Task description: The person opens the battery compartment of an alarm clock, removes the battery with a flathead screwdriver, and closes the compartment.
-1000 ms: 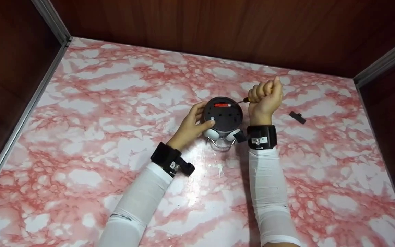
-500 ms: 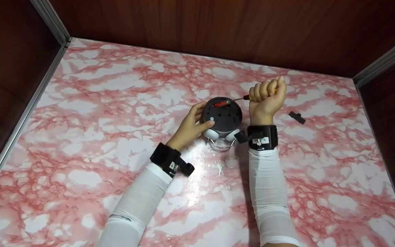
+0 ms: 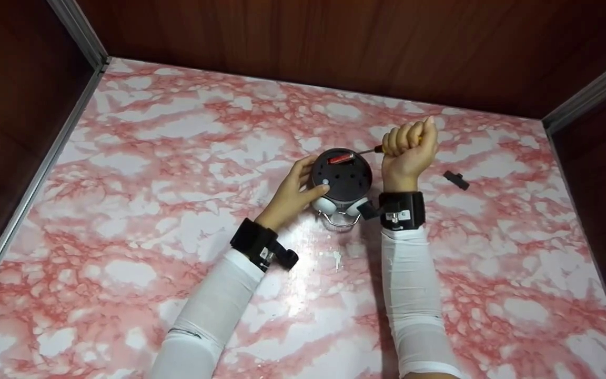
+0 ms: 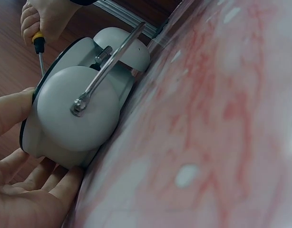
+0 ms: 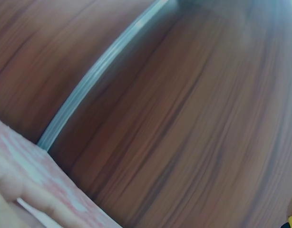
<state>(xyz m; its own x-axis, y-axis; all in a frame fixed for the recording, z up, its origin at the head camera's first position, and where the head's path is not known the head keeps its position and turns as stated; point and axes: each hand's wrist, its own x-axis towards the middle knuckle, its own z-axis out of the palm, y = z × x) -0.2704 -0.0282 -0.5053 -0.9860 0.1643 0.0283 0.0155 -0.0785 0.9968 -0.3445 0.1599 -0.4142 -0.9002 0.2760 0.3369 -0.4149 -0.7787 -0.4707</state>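
Note:
A twin-bell alarm clock (image 3: 342, 181) lies face down on the marbled table, its dark back up, with a red battery (image 3: 341, 158) in the open compartment. My left hand (image 3: 293, 192) grips the clock's left side; the left wrist view shows the white bells (image 4: 79, 107) and metal handle (image 4: 108, 66) beside my fingers (image 4: 27, 190). My right hand (image 3: 407, 152) is fisted round a screwdriver (image 3: 374, 150) with a yellow handle, its thin shaft reaching to the battery end. The right wrist view shows only wooden wall and a strip of table.
A small black cover piece (image 3: 456, 180) lies on the table right of my right hand. Dark wooden walls (image 3: 303, 42) with metal edge strips (image 3: 77, 31) enclose the table (image 3: 150, 158) at the back and both sides.
My right fist has risen slightly, and the battery's right end has tipped up a little. The left hand has kept its grip on the clock.

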